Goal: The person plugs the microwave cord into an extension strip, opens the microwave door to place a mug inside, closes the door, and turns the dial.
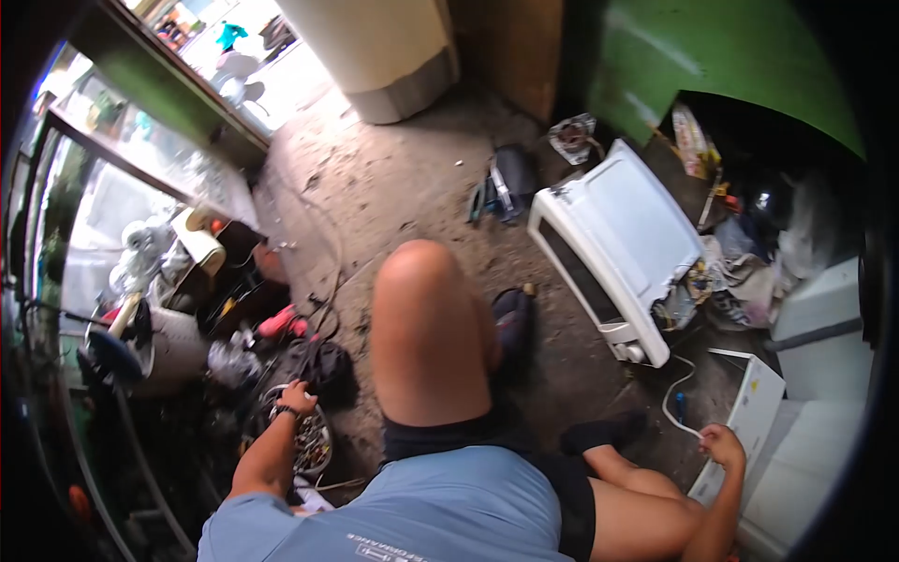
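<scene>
"Littered floor (375,173), green wall (740,61) behind. Where to spot the white cord (667,401)?"

"Between white appliance (629,220) and right hand (724,445), pinched in the fingertips."

"And at left?"

"Left hand (298,398) at the rim of a tub (328,445) of small parts, grip impossible to tell."

Appliance casing (637,211): white, smooth, plastic or painted metal, cannot tell which; front panel (578,281) dark, glossy. Floor (421,164): rough, matt, gritty. Wall (730,56): green, smooth, slight sheen. Shirt (449,506): matt blue cloth — printed lettering. Bags (810,225): thin translucent plastic, crinkled. Shorts (567,487): black cloth, matt. Pillar (375,42): smooth, pale — darker band at base.
</scene>
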`<state>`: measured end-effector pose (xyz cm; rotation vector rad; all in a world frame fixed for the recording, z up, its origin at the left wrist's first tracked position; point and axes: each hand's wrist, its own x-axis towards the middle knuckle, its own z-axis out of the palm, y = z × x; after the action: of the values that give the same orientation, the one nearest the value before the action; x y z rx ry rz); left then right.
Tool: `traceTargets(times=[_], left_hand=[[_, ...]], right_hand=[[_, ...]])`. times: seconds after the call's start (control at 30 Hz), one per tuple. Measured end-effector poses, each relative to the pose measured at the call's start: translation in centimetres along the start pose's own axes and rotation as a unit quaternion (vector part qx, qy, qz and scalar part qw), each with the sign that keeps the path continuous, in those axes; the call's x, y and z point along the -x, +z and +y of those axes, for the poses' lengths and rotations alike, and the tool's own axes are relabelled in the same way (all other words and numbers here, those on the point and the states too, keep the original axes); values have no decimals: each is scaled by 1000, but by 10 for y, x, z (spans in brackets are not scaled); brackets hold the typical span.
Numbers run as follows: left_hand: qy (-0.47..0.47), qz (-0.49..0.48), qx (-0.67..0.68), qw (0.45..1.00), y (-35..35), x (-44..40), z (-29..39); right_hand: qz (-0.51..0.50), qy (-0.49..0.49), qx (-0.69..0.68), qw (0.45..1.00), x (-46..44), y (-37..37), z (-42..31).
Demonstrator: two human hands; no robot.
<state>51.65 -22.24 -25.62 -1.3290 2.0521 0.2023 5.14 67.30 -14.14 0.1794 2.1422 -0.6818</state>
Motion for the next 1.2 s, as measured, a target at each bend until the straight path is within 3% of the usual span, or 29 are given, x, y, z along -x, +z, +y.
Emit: traceTargets(times=[0.03,0.1,0.2,0.27,0.33,0.4,0.47,0.53,0.6,0.67,0.77,0.83,0.93,1.0,1.07,1.13,1.2], left_hand=[[-11,-5,-12,1000,1,-3,-6],[-20,-24,-38,999,-8,2,-8],[-19,-32,-65,997,-8,0,-22],[-24,-120,-38,992,-7,-17,-37],[-44,-104,-62,992,1,-21,-46],[-116,-149,-41,981,6,-22,-50],[-103,-135,-83,982,20,-18,-38],[-61,-113,36,991,24,2,-6],[-8,-35,-13,999,68,14,20],[109,-27,-62,992,75,50,48],[166,-9,-138,976,135,66,40],[210,-347,-224,886,191,35,15],[162,-358,-255,883,190,49,-17],[188,-318,-292,882,244,35,-83],[382,-131,-265,876,245,44,-114],[348,-196,-279,873,239,38,-97],[250,-300,-252,886,226,32,-47]], right_hand=[[-14,-4,4,1000,3,-1,-7],[76,-16,-11,997,15,0,-26],[87,-38,-34,995,19,5,-19],[76,-28,-44,996,20,9,-7],[75,-14,-55,996,22,9,6],[73,23,-61,995,24,9,14],[67,35,-69,995,27,5,19],[56,47,-75,994,28,4,19],[65,41,-80,994,27,5,17],[65,46,-70,994,27,4,12],[65,44,-66,995,29,6,-5],[58,40,-69,995,26,7,-7],[60,34,-73,995,23,9,-1],[53,43,-67,995,24,10,-6],[48,40,-68,996,21,10,0],[46,39,-72,996,23,11,6],[60,37,-61,996,27,12,-4]])
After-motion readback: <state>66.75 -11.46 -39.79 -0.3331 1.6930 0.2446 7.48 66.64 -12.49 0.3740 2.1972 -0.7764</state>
